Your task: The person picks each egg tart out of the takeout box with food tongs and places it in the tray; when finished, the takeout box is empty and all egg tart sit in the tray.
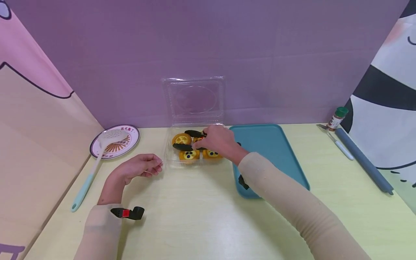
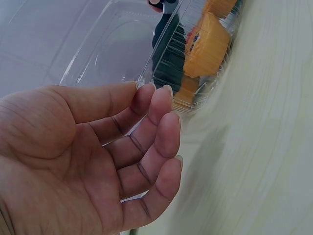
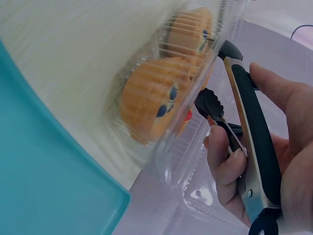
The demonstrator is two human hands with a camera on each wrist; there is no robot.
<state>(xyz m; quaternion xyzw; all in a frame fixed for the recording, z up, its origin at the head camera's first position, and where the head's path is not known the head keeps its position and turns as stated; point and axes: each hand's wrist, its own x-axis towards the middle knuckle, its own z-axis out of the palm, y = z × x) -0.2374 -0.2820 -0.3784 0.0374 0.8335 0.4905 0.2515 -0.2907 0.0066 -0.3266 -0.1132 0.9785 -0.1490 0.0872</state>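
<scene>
The right hand [image 1: 217, 140] reaches over the clear plastic clamshell box [image 1: 194, 144] at the far middle of the bench [image 1: 201, 216], its grip clamped on a pair of black-handled tongs [image 1: 190, 140] whose two arms spread out to nine o'clock above the pastries. In the right wrist view the thumb lies along the upper handle and the fingers [image 3: 226, 161] curl under the lower one. Inside the box sit small yellow tarts [image 1: 189, 155] dotted with dark berries; one tart at ten o'clock of the tray carries a yellow lattice top [image 1: 181, 139]. The box lid [image 1: 194, 99] stands open, leaning back towards the purple wall at twelve o'clock.

The left hand [image 1: 139, 167] rests on the bench at nine o'clock of the box, palm turned inward, fingers loosely bent and apart, holding nothing; its fingertips [image 2: 164, 98] lie just beside the box's near left corner.

A teal tray [image 1: 276, 144] lies at three o'clock of the box, partly under the right forearm. At far nine o'clock a patterned plate [image 1: 130, 139] bears a slotted spoon [image 1: 94, 164] with a pale green handle. At far three o'clock stand a green-capped spice jar [image 1: 337, 118], a small knife [image 1: 339, 144] and a grey rod [image 1: 364, 160].
</scene>
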